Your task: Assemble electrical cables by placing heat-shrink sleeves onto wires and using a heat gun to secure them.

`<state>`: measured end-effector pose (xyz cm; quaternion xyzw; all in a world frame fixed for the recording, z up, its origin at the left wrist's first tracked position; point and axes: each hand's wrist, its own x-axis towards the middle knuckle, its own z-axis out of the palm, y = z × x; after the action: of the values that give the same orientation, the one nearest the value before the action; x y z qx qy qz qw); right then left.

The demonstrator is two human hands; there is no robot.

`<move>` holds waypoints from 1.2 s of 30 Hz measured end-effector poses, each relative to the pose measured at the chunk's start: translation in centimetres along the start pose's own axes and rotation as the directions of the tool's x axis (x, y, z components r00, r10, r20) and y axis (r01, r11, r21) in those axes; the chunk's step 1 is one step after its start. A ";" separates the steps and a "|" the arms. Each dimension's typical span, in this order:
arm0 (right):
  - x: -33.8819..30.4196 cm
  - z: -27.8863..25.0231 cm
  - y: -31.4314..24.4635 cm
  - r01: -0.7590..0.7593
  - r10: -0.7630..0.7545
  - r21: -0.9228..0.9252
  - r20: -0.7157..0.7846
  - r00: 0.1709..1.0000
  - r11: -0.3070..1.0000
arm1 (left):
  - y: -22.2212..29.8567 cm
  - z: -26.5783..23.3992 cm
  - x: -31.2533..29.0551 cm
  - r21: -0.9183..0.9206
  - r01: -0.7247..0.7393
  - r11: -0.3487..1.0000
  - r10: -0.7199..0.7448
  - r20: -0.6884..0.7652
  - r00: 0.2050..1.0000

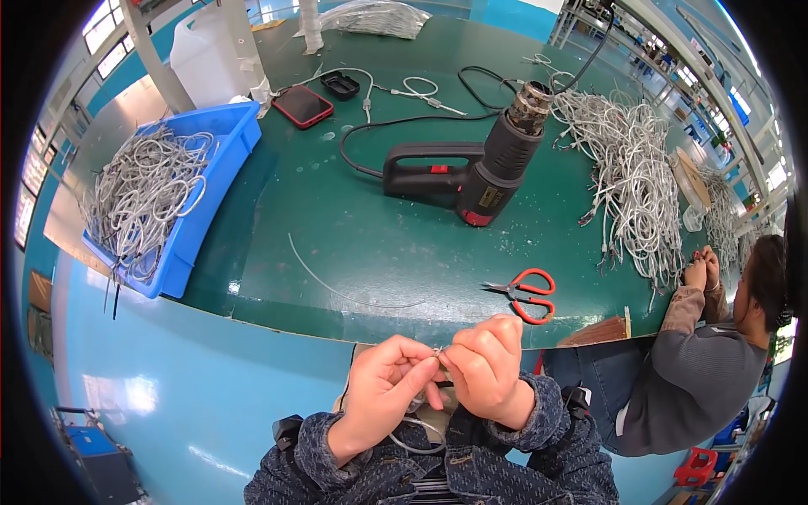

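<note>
Green tabletop [278,202] ahead; left hand [380,385] and right hand [488,369] (both curled) pinch cable [414,450].

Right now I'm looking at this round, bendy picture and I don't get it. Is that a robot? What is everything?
No robot here, just a person using bare hands. The camera sits on their head and looks down; its wide fisheye lens makes straight edges bend.

Near the bottom, the left hand and right hand meet at the fingertips. They seem to pinch the end of a grey cable, which curves below; the tip is too small to see clearly.

The green table holds a black heat gun, red-handled snips and a big heap of cables. At the left, a blue bin holds more. Another person sits at the right.
</note>
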<state>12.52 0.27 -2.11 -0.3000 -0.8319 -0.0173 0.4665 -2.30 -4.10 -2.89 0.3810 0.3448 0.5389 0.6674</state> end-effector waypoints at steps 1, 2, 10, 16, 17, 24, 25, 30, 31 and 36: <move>0.0 0.0 0.0 0.015 -0.015 -0.008 -0.007 1.000 1.000 | 0.0 -0.1 0.0 -0.091 0.051 0.995 -0.051 0.011 0.999; 0.0 -0.1 -0.1 0.029 -0.030 -0.017 -0.014 0.999 0.999 | 0.0 -0.2 0.1 -0.092 0.052 0.994 -0.051 0.011 0.999; -0.1 -0.1 -0.3 -0.107 0.108 0.090 -0.014 0.994 0.990 | -0.1 -0.4 0.1 -0.075 -0.033 0.997 0.029 -0.060 0.998; 0.0 0.2 -0.6 -0.136 0.141 0.061 -0.083 0.987 0.989 | -0.1 -0.4 0.0 -0.087 -0.012 0.996 0.007 -0.052 0.999; 0.0 0.2 -0.6 -0.126 0.130 0.056 -0.084 0.988 0.990 | 0.0 -0.4 0.0 -0.083 -0.013 0.997 0.009 -0.052 0.999; 0.0 0.1 -0.6 -0.110 0.112 0.027 -0.059 0.992 0.994 | -0.1 -0.1 0.0 0.042 -0.093 0.995 0.097 -0.090 0.991; 0.1 0.1 -0.5 -0.105 0.106 0.022 -0.051 0.993 0.994 | -0.1 -0.1 0.0 0.059 -0.104 0.993 0.109 -0.088 0.990; 0.0 0.0 -0.3 -0.079 0.077 -0.050 -0.042 0.996 0.996 | -0.4 0.0 0.0 0.101 -0.120 0.988 0.128 -0.084 0.988; 0.1 0.0 -0.3 -0.069 0.066 -0.079 -0.047 0.997 0.994 | -0.4 0.0 0.0 0.131 -0.119 0.984 0.131 -0.089 0.987; 0.2 0.1 -1.6 -0.110 0.106 -0.050 -0.079 0.991 0.993 | -0.8 0.1 0.2 0.195 -0.167 0.967 0.190 -0.109 0.976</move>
<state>11.54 -0.95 -1.55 -0.3562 -0.7953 -0.0262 0.4898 -1.85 -3.97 -3.56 0.4358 0.3992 0.5856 0.5547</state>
